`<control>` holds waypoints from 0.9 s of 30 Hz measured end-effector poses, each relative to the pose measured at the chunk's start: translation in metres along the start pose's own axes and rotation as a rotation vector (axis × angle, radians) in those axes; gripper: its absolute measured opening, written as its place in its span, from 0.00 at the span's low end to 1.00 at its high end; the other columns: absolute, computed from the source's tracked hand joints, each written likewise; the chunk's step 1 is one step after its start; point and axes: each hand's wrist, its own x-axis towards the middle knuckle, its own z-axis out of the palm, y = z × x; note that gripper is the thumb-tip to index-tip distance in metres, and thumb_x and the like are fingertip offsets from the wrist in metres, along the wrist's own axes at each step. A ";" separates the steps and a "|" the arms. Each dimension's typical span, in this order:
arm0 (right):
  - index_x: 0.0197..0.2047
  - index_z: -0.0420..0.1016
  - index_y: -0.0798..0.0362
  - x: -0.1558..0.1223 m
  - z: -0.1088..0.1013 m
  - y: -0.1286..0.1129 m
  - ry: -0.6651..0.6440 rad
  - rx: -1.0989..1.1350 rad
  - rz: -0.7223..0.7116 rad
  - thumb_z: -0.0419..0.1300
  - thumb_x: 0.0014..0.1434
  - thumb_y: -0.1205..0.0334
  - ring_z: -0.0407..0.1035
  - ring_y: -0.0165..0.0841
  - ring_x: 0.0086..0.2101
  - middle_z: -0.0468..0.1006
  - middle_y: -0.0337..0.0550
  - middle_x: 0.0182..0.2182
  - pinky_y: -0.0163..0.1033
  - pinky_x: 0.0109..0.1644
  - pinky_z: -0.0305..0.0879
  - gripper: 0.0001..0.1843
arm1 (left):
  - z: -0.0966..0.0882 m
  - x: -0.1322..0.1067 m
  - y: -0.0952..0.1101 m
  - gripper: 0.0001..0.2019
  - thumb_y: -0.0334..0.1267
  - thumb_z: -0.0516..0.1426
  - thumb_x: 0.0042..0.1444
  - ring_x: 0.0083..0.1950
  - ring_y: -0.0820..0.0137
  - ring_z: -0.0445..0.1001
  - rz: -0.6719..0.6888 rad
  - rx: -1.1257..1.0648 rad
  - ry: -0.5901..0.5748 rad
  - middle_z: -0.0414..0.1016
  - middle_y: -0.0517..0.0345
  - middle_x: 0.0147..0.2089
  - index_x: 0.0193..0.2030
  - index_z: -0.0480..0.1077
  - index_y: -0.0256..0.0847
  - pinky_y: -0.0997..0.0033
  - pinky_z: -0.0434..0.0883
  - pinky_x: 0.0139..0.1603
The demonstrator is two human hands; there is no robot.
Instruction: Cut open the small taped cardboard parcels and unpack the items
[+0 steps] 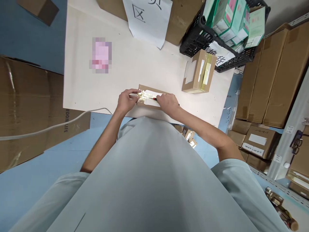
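Note:
A small cardboard box (152,101) lies at the near edge of the white table, with a white label and shiny clear tape on its top. My left hand (127,101) grips the box's left end, thumb and fingertips on the taped part. In my right hand (169,103), closed, is a slim black-and-red tool (154,99) with a thin pointed tip. That tip points left and rests on or just above the tape; I cannot tell which. Most of the handle is hidden in my fist.
On the white table (82,83) stand a taped cardboard box (195,74) and a black crate (193,42) of green-and-white boxes (231,22). A paper sheet (149,24) hangs at the back. Left lie a blurred pink item (101,54) and a white cable (72,121). Large cartons (272,77) stand right.

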 end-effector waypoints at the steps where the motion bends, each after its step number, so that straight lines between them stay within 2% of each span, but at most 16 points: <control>1: 0.56 0.87 0.58 -0.004 0.001 0.005 -0.006 -0.019 0.012 0.58 0.79 0.66 0.85 0.56 0.52 0.90 0.66 0.49 0.53 0.53 0.76 0.15 | 0.002 -0.002 0.002 0.18 0.37 0.66 0.61 0.47 0.61 0.83 -0.014 0.012 0.004 0.85 0.50 0.63 0.58 0.85 0.45 0.56 0.85 0.54; 4: 0.57 0.87 0.57 -0.021 0.003 0.027 -0.016 -0.074 0.048 0.59 0.79 0.66 0.85 0.53 0.53 0.90 0.65 0.49 0.50 0.54 0.76 0.15 | 0.007 -0.005 0.008 0.19 0.36 0.65 0.61 0.46 0.60 0.84 -0.043 0.053 0.025 0.86 0.51 0.63 0.58 0.85 0.46 0.56 0.85 0.52; 8: 0.59 0.86 0.55 -0.048 0.015 0.068 -0.031 -0.027 0.099 0.61 0.79 0.57 0.84 0.55 0.52 0.89 0.65 0.46 0.54 0.55 0.74 0.16 | 0.014 -0.006 0.014 0.18 0.37 0.65 0.60 0.46 0.60 0.85 -0.074 0.075 0.084 0.87 0.51 0.61 0.56 0.86 0.46 0.58 0.84 0.50; 11: 0.57 0.85 0.54 -0.065 0.030 0.092 -0.073 0.000 0.146 0.59 0.81 0.56 0.83 0.54 0.50 0.89 0.66 0.45 0.53 0.54 0.71 0.16 | 0.020 -0.007 0.015 0.18 0.39 0.65 0.59 0.45 0.60 0.85 -0.090 0.075 0.084 0.88 0.52 0.59 0.55 0.86 0.45 0.59 0.84 0.48; 14: 0.59 0.83 0.55 -0.071 0.044 0.106 -0.084 0.012 0.151 0.55 0.82 0.58 0.83 0.52 0.49 0.88 0.66 0.46 0.51 0.52 0.69 0.17 | 0.025 -0.009 0.018 0.17 0.41 0.65 0.59 0.45 0.61 0.84 -0.082 0.096 0.093 0.88 0.52 0.59 0.55 0.85 0.46 0.60 0.84 0.50; 18: 0.65 0.77 0.56 -0.073 0.060 0.114 -0.079 -0.014 0.106 0.50 0.83 0.63 0.82 0.48 0.50 0.87 0.65 0.50 0.46 0.50 0.66 0.18 | 0.034 -0.012 0.029 0.14 0.45 0.64 0.64 0.47 0.61 0.84 -0.057 0.192 0.161 0.86 0.52 0.58 0.54 0.82 0.47 0.60 0.83 0.53; 20: 0.68 0.74 0.58 -0.077 0.067 0.113 -0.101 -0.044 0.069 0.47 0.82 0.68 0.82 0.46 0.51 0.86 0.65 0.53 0.43 0.47 0.65 0.21 | 0.042 -0.010 0.033 0.12 0.50 0.64 0.67 0.48 0.60 0.84 -0.037 0.267 0.214 0.84 0.51 0.55 0.49 0.79 0.47 0.59 0.82 0.56; 22: 0.74 0.69 0.58 -0.083 0.070 0.109 -0.101 -0.075 0.037 0.44 0.82 0.72 0.83 0.45 0.52 0.84 0.65 0.56 0.42 0.45 0.63 0.25 | 0.053 -0.006 0.035 0.15 0.54 0.66 0.68 0.50 0.58 0.82 -0.013 0.333 0.277 0.80 0.51 0.50 0.42 0.73 0.46 0.56 0.81 0.60; 25: 0.82 0.61 0.56 -0.088 0.063 0.101 -0.088 -0.083 0.012 0.46 0.81 0.73 0.83 0.45 0.53 0.84 0.65 0.59 0.41 0.44 0.64 0.30 | 0.072 0.003 0.032 0.23 0.56 0.69 0.68 0.52 0.57 0.80 0.032 0.358 0.388 0.72 0.53 0.45 0.36 0.63 0.47 0.54 0.79 0.64; 27: 0.81 0.63 0.57 -0.087 0.052 0.099 -0.101 -0.057 0.004 0.48 0.80 0.74 0.84 0.45 0.52 0.86 0.64 0.56 0.41 0.44 0.65 0.30 | 0.082 0.006 0.028 0.25 0.57 0.68 0.69 0.53 0.58 0.78 0.063 0.336 0.448 0.69 0.53 0.45 0.36 0.59 0.47 0.53 0.79 0.64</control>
